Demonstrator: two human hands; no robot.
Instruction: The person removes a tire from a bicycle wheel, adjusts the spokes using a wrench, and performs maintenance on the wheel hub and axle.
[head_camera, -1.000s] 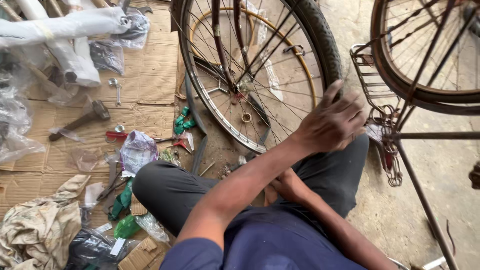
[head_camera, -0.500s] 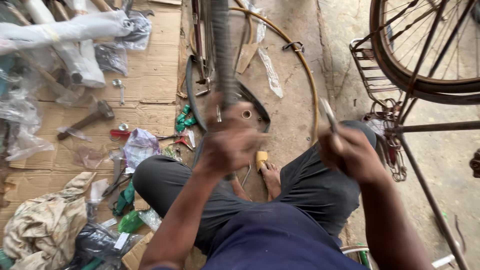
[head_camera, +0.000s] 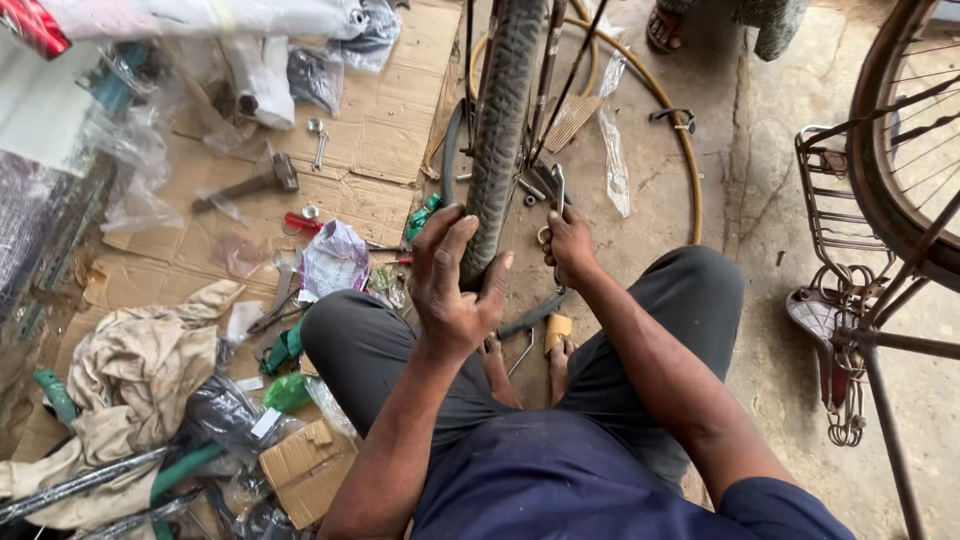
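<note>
Rubber tyre (head_camera: 500, 120) clamped in left hand (head_camera: 452, 290) grip; right hand (head_camera: 570, 245) seemingly closed on spanner (head_camera: 556, 195).

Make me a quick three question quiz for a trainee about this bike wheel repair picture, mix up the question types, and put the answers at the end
1. True or false: the left hand grips the tyre of the upright wheel.
2. What does the right hand hold? A) a hammer B) a thin metal tool beside the spokes C) a rag
3. Fill in: the hammer lies on flattened ____.

Key: 1 true. 2 B, though the tool's kind is too small to tell. 3 cardboard.
</note>
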